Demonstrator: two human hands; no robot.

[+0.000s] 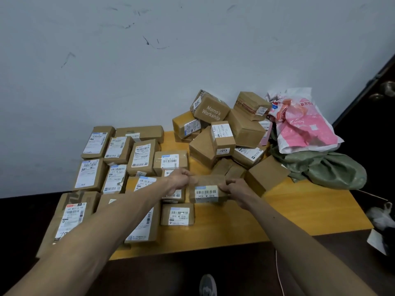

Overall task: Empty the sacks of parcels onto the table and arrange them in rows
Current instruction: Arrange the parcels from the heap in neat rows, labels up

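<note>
The light is dim, cool and even, with no visible lamp and no hard shadows. The wall [149, 60] reads as a flat blue-grey, slightly brighter toward the upper right. The table [299, 210] is the warmest, best-lit surface, while the floor [192, 263] and the right edge sink into near black. Soft shadows sit between the boxes [213, 135]. The parcel [207, 190] held between the hands is smeared by motion, its label partly legible. Wide-angle distortion bends the table edges and stretches the forearms. Overall sharpness is soft, with compression haze.
</note>
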